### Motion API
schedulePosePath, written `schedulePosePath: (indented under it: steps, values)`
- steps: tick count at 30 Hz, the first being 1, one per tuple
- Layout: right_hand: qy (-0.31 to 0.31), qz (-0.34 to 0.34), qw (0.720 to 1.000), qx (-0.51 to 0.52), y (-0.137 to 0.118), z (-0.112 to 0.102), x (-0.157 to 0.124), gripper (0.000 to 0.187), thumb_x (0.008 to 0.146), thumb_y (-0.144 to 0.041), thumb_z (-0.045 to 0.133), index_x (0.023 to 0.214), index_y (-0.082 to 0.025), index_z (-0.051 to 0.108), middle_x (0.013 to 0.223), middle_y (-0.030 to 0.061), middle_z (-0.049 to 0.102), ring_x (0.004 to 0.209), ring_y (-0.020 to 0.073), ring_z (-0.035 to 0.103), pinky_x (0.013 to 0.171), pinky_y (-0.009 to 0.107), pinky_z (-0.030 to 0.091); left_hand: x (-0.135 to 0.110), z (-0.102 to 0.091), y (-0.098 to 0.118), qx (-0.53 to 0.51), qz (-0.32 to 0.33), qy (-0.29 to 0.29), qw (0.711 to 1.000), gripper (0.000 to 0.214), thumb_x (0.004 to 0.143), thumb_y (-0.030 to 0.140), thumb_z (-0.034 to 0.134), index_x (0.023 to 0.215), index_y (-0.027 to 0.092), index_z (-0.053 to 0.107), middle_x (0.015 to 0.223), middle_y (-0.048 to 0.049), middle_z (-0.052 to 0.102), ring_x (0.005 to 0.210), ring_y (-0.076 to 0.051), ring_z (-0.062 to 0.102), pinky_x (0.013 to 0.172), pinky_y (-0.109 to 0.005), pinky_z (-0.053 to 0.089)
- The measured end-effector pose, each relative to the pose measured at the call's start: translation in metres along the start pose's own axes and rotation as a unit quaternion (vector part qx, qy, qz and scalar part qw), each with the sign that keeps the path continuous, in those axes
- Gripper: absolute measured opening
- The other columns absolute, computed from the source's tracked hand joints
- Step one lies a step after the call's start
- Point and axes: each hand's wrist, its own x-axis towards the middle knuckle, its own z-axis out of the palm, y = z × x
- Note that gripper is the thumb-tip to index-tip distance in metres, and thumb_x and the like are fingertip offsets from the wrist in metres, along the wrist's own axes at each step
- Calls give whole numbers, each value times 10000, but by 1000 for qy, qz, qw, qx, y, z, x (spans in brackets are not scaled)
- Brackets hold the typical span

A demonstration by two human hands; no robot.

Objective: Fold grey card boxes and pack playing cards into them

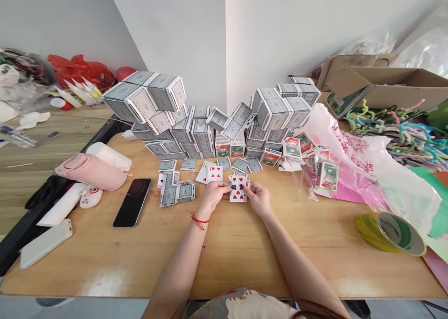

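Both my hands pinch a few playing cards (238, 194) over the middle of the table, with a seven of hearts on top and an eight partly showing behind it. My left hand (217, 194) grips their left edge and my right hand (258, 197) their right edge. Just beyond my left hand lie loose face-up cards (214, 173). Several patterned card backs (241, 164) lie in a row farther off. Left of my hands is a small folded-card structure (177, 193). Behind everything stand stacked blocks made of grey-backed cards (196, 130).
A black phone (132, 202), a pink bottle (94, 172) and a white phone-like slab (46, 244) lie at left. Card boxes (292, 148), crumpled plastic (353, 151) and a yellow tape roll (371, 232) are at right. An open cardboard box (402, 93) stands at the back right.
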Motion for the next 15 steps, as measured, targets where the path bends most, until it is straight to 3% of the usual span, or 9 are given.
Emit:
schedulePosePath:
  steps: [5,10,15]
  values:
    - [4,2,1000,-11,-1,1,1,391,648,-561,578,584,-187,485,477,-16,481,424,102,376,400,224,278,1,8,-5,64,55,43,995,225,618,346,647,610,137,565,553,3,560,529,-128,533,525,-256,420]
    - [12,-26,997,-67,-3,3,0,390,684,-525,559,537,-197,407,432,-53,346,411,79,279,390,213,228,0,18,-15,212,203,157,943,248,735,318,507,561,178,399,508,48,374,485,-84,354,482,-214,279]
    - [-4,-31,998,-61,-1,3,0,367,691,-517,550,571,-186,449,460,-41,392,426,80,304,393,208,257,-2,23,-22,247,237,163,925,324,798,395,412,558,187,350,503,39,350,478,-91,308,479,-228,223]
